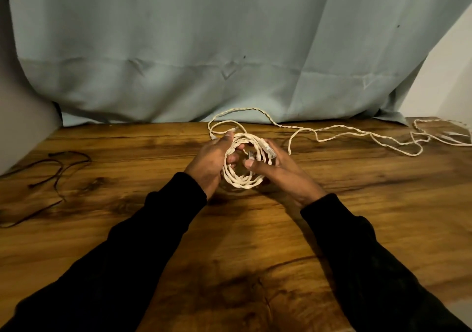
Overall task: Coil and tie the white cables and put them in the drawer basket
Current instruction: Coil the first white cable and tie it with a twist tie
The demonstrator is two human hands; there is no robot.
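Note:
A white twisted cable is wound into a round coil [242, 178] held upright just above the wooden table [255, 242], near its middle. My left hand [212, 163] grips the coil's left side, fingers through the loop. On the right side my right hand [278, 170] holds the coil, with a clear plug end at its fingertips. The loose white cable [332, 130] trails from the coil back and to the right across the table. No drawer basket is in view.
A thin dark cord [57, 176] lies looped on the table's left side. More white cable [439, 135] is bunched at the far right edge. A pale green curtain [229, 50] hangs behind the table. A grey wall [23, 127] borders the left.

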